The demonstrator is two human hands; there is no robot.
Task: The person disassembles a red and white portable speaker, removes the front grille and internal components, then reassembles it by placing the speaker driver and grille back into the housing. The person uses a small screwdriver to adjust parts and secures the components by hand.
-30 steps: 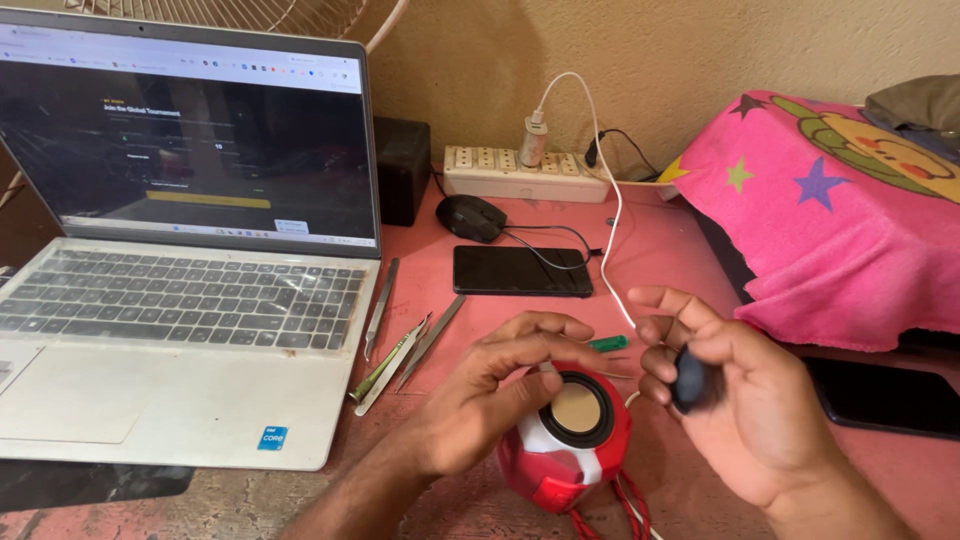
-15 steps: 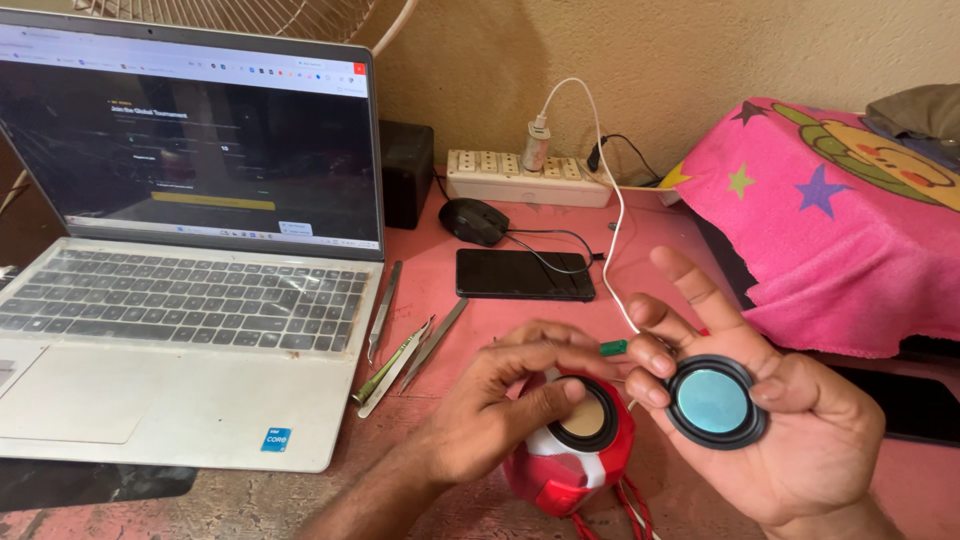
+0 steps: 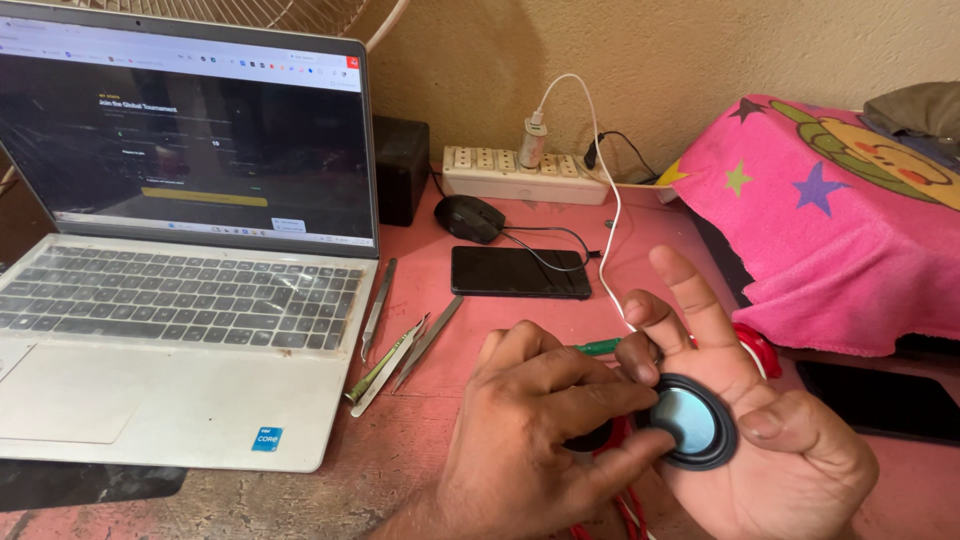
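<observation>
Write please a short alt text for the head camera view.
The right hand cradles a small round speaker driver in its palm while the left hand pinches its edge, above a pink table. An open laptop, tweezers and a dark phone lie nearby.

Left hand (image 3: 545, 440) covers nearly all of the red casing (image 3: 622, 500) beneath it; only slivers show, and its shape cannot be read. Red wires (image 3: 630, 520) run off the bottom edge. Laptop (image 3: 180, 270) cut by the left edge. Green tool (image 3: 598, 347): only a short piece shows behind the fingers. Second phone (image 3: 880, 400) partly under the pink blanket (image 3: 830, 220) and cut by the right edge.
</observation>
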